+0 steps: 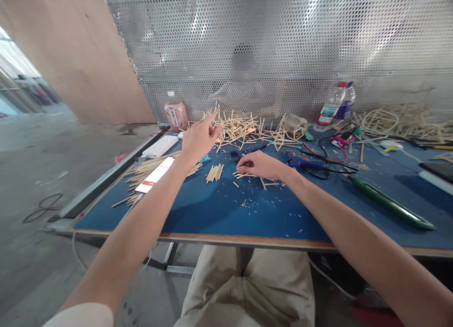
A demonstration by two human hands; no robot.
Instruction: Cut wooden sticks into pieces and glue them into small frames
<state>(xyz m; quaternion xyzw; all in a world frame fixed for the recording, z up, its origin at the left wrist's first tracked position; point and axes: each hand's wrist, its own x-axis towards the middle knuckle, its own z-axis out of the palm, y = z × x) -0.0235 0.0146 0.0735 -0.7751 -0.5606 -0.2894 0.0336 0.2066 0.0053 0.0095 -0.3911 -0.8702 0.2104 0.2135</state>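
My left hand (200,137) is raised over the blue table (219,213), fingers stretched toward a tangled pile of thin wooden sticks (244,126) at the back; it holds nothing that I can see. My right hand (256,165) rests on the table with fingers curled down onto a few short sticks (247,176). A small bundle of cut sticks (215,172) lies between the hands. A white phone with a red stripe (155,174) sits on a heap of long sticks (148,169) to the left.
A blue glue gun (304,162) with black cable lies right of my right hand. A green tool (389,203) lies farther right. Bottles (176,112) (336,105) stand against a perforated metal panel (283,48). A white box (160,146) sits at the left edge.
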